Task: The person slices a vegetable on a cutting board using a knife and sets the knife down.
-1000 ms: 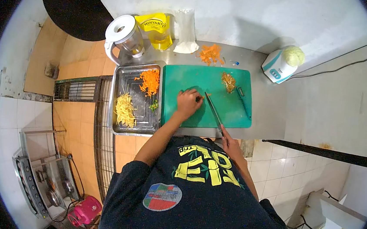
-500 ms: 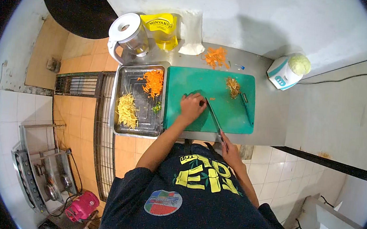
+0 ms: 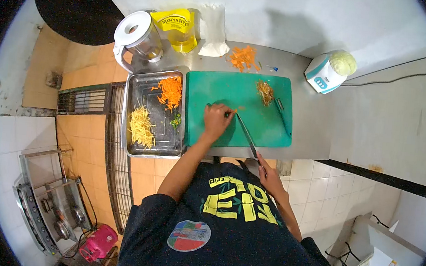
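Note:
My right hand is closed round the handle of a kitchen knife. Its blade slants up and left across a green cutting board, with the tip beside my left fingertips. My left hand rests on the board, fingers bent and pinched on a small orange piece of carrot, mostly hidden. A paler orange scrap lies just beyond the tip. Farther right on the board are a heap of brownish shreds and a dark green-handled peeler.
Left of the board, a metal tray holds carrot strips, pale yellow strips and chopped green bits. Behind stand a blender jug, a yellow oil pouch, a white bag and orange peelings. A blender base bears a cabbage.
The whole view has shifted slightly, moving the counter up and left. My left fingers have changed their bend, and orange now shows at their tips. The knife stays close beside them.

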Demonstrator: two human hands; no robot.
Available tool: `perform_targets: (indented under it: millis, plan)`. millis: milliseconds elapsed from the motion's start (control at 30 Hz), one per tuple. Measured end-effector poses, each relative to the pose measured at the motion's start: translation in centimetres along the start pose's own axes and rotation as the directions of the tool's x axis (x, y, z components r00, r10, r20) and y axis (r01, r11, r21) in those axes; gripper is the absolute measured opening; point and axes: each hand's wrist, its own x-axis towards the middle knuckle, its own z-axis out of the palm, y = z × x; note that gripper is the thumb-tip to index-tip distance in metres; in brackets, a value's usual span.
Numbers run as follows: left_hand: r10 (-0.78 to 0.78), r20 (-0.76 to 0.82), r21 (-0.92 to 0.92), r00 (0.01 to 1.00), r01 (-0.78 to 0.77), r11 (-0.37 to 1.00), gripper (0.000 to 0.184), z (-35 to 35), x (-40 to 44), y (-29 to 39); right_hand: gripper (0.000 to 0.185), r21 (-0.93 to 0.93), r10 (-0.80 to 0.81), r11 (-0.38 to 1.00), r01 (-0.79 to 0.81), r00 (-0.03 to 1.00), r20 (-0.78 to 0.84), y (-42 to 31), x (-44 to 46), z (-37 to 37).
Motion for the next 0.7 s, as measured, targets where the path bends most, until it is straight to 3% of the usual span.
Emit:
perform_targets:
  millis: [67, 167, 700]
  plan:
    - [0.071, -0.076, 0.051, 0.995, -0.068, 0.996, 0.008, 0.0, -0.1, 0.0, 0.056, 0.005, -0.028, 1.000, 0.028, 0.999, -0.015, -0.5, 0.5, 0.3]
    - [0.089, -0.063, 0.032, 0.994, -0.087, 0.996, 0.010, -0.7, 0.1, 0.2, 0.056, -0.011, -0.026, 1.000, 0.026, 1.000, -0.006, -0.7, 1.0, 0.7]
    - [0.011, -0.005, 0.032, 1.000, -0.011, 0.999, 0.010, -0.9, 0.1, 0.2, 0.055, 0.031, 0.063, 0.998, -0.062, 0.998, -0.011, -0.5, 1.8, 1.7]
